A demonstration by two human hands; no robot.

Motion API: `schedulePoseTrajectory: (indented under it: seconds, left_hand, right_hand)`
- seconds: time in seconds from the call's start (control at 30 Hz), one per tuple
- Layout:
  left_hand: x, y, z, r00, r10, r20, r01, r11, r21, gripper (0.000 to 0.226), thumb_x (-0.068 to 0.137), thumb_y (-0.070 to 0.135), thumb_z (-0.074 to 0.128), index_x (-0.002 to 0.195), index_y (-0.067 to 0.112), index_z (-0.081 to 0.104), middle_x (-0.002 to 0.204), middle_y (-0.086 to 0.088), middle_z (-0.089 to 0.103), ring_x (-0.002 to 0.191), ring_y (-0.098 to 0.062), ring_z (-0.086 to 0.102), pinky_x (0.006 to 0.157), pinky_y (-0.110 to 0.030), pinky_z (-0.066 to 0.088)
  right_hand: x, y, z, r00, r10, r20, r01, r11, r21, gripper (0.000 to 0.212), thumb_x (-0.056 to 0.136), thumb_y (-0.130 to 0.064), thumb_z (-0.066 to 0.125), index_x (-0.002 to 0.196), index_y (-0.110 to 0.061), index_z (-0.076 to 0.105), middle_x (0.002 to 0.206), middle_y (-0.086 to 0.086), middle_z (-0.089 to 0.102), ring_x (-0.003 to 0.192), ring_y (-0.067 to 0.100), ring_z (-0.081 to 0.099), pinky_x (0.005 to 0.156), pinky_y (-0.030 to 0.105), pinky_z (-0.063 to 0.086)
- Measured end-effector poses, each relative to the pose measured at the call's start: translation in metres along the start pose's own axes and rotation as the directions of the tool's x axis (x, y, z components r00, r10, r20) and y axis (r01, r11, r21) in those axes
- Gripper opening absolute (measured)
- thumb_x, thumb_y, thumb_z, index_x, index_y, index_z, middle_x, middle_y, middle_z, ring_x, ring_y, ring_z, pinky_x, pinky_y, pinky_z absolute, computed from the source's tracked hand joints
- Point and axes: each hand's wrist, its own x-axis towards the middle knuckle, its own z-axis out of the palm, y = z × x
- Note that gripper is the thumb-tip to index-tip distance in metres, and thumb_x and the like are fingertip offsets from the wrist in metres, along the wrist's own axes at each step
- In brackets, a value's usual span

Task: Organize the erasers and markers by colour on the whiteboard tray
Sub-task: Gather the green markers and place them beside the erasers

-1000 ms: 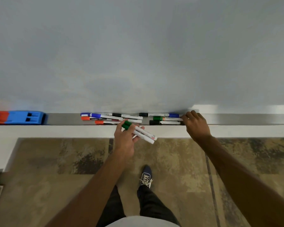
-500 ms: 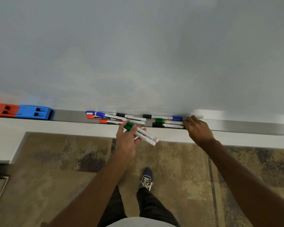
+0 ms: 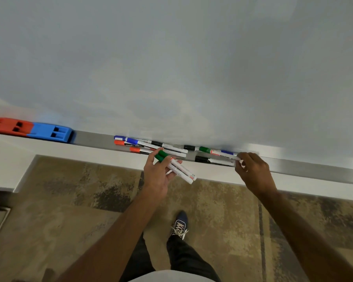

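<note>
From the head view, the left hand (image 3: 158, 176) grips two green-capped markers (image 3: 176, 167) just in front of the whiteboard tray (image 3: 94, 138), their white barrels pointing right. The right hand (image 3: 253, 169) pinches the end of a third green marker (image 3: 218, 153), lifted slightly at the tray. A loose cluster of blue, red and black markers (image 3: 149, 145) lies in the tray between the hands and further left. At the tray's far left, a red eraser (image 3: 10, 125) touches a blue eraser (image 3: 51, 132).
</note>
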Motion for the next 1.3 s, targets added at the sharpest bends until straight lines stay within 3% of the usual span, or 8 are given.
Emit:
schedulePoseTrajectory:
  seconds: [0.1, 0.2, 0.37, 0.5, 0.73, 0.93, 1.07, 1.3]
  left_hand:
    - [0.004, 0.007, -0.008, 1.0, 0.002, 0.007, -0.001, 0.999, -0.046, 0.043, 0.092, -0.004, 0.062, 0.127, 0.021, 0.062, 0.114, -0.017, 0.072, 0.098, -0.039, 0.073, 0.079, -0.049, 0.063]
    - [0.009, 0.016, -0.017, 1.0, 0.004, 0.016, -0.003, 0.998, -0.064, 0.043, 0.092, -0.003, 0.063, 0.126, 0.022, 0.063, 0.113, -0.02, 0.073, 0.105, -0.037, 0.071, 0.081, -0.049, 0.062]
    - [0.02, 0.04, -0.04, 0.999, 0.049, -0.002, -0.049, 0.996, -0.08, 0.04, 0.09, -0.004, 0.064, 0.118, 0.023, 0.068, 0.116, -0.016, 0.073, 0.1, -0.03, 0.074, 0.069, -0.043, 0.063]
    - [0.029, 0.065, -0.063, 0.995, 0.097, -0.024, -0.099, 0.992, -0.084, 0.035, 0.091, -0.004, 0.063, 0.119, 0.017, 0.066, 0.11, -0.017, 0.073, 0.093, -0.029, 0.076, 0.066, -0.04, 0.062]
    - [0.044, 0.11, -0.098, 0.982, 0.15, -0.119, -0.157, 0.986, -0.055, 0.029, 0.087, 0.004, 0.072, 0.113, 0.016, 0.065, 0.116, -0.02, 0.07, 0.1, -0.034, 0.073, 0.078, -0.049, 0.062]
    - [0.063, 0.143, -0.126, 0.967, 0.155, -0.201, -0.17, 0.984, -0.055, 0.036, 0.083, 0.001, 0.075, 0.114, 0.015, 0.063, 0.118, -0.02, 0.067, 0.103, -0.036, 0.071, 0.078, -0.05, 0.063]
    - [0.078, 0.156, -0.142, 0.942, 0.193, -0.273, -0.209, 0.978, -0.028, 0.034, 0.084, 0.001, 0.075, 0.111, 0.018, 0.064, 0.113, -0.014, 0.068, 0.1, -0.033, 0.071, 0.07, -0.041, 0.064]
    - [0.102, 0.183, -0.177, 0.933, 0.201, -0.3, -0.223, 0.974, -0.039, 0.033, 0.087, 0.003, 0.071, 0.117, 0.013, 0.059, 0.11, -0.009, 0.066, 0.095, -0.024, 0.07, 0.066, -0.033, 0.064]
  right_hand:
    - [-0.008, -0.032, -0.001, 0.994, 0.107, -0.006, -0.103, 0.966, 0.238, 0.017, 0.085, -0.008, 0.073, 0.101, -0.012, 0.069, 0.084, 0.002, 0.069, 0.067, 0.017, 0.065, 0.064, 0.03, 0.056]
    - [-0.009, -0.077, 0.007, 0.959, 0.246, 0.141, -0.283, 0.793, 0.54, 0.02, 0.086, -0.016, 0.073, 0.094, -0.033, 0.066, 0.086, -0.014, 0.071, 0.08, 0.003, 0.069, 0.066, 0.011, 0.053]
    - [0.005, -0.146, 0.036, 0.901, 0.289, 0.324, -0.403, 0.276, 0.873, 0.013, 0.086, -0.009, 0.073, 0.095, -0.014, 0.066, 0.095, 0.012, 0.075, 0.091, 0.03, 0.074, 0.078, 0.045, 0.06]
    - [0.021, -0.189, 0.055, 0.859, 0.314, 0.404, -0.454, 0.103, 0.885, 0.012, 0.083, -0.009, 0.074, 0.091, -0.009, 0.065, 0.095, 0.019, 0.075, 0.092, 0.037, 0.073, 0.082, 0.052, 0.059]
    - [0.052, -0.249, 0.075, 0.844, 0.282, 0.457, -0.501, 0.109, 0.858, 0.015, 0.083, 0.004, 0.072, 0.09, -0.008, 0.066, 0.093, 0.018, 0.076, 0.091, 0.034, 0.074, 0.077, 0.047, 0.062]
    - [0.074, -0.294, 0.093, 0.818, 0.26, 0.512, -0.549, 0.09, 0.831, 0.028, 0.084, 0.006, 0.07, 0.108, -0.009, 0.069, 0.101, 0.017, 0.075, 0.093, 0.036, 0.073, 0.08, 0.048, 0.06]
    - [0.081, -0.329, 0.111, 0.79, 0.3, 0.535, -0.556, -0.018, 0.831, 0.022, 0.084, 0.003, 0.072, 0.105, -0.002, 0.071, 0.101, 0.021, 0.074, 0.093, 0.039, 0.072, 0.081, 0.048, 0.061]
    - [0.108, -0.376, 0.139, 0.772, 0.367, 0.519, -0.555, -0.011, 0.832, 0.023, 0.085, 0.009, 0.068, 0.108, 0.01, 0.067, 0.101, 0.027, 0.072, 0.09, 0.039, 0.072, 0.076, 0.04, 0.063]
